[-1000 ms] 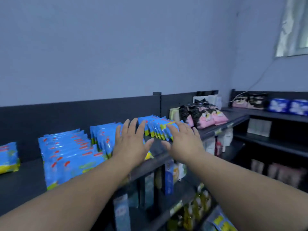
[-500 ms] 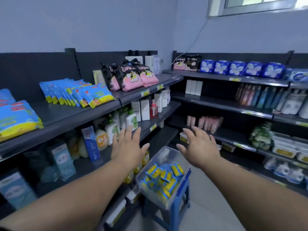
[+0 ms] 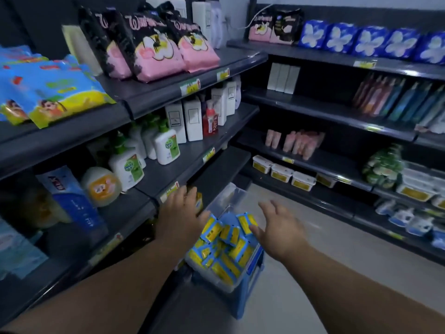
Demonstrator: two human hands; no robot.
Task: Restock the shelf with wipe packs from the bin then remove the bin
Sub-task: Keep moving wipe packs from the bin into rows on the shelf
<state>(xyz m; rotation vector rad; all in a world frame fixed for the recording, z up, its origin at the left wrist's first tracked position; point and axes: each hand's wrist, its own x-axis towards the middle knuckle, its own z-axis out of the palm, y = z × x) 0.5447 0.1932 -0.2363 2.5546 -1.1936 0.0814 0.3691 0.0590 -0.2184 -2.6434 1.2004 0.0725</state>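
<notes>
Low at frame centre, the clear bin [image 3: 225, 200] of wipe packs [image 3: 228, 239] sits on a blue stool [image 3: 250, 285] beside the dark shelf [image 3: 72, 141]. The left hand [image 3: 179, 213] and right hand [image 3: 280, 227] hover over it, fingers spread, holding nothing. Packs look soft, light, perhaps slippery; pinch their flat sides.

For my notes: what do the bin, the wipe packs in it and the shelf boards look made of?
Bin: clear, likely rigid plastic; things show through its wall. Wipe packs: glossy soft plastic film, printed blue and yellow. Shelf boards: dark, matte, probably painted metal, judging by thin front lips; not certain.
</notes>
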